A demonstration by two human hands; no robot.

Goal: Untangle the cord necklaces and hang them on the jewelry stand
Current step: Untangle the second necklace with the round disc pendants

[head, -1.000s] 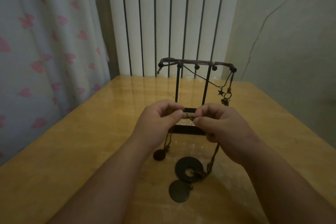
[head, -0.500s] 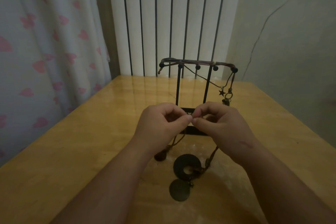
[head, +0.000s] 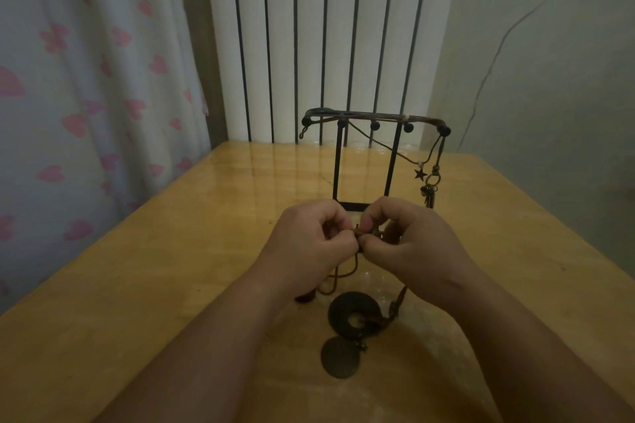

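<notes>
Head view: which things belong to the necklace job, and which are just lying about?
Job: tangled cord pinched by left hand and right hand; ring pendant; disc pendant; jewelry stand; star necklace hung on it.
Just around: heart curtain; white slatted panel.

Glossy wooden tabletop (head: 154,285), dimly lit.
A black jewelry stand (head: 336,165) stands at the far middle; a dark ring pendant (head: 338,311) and flat disc (head: 338,357) lie nearer.

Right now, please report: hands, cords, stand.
Left hand and right hand both pinch the cord. Ring pendant and disc lie on table. Stand just behind hands, star necklace hung on it.
</notes>
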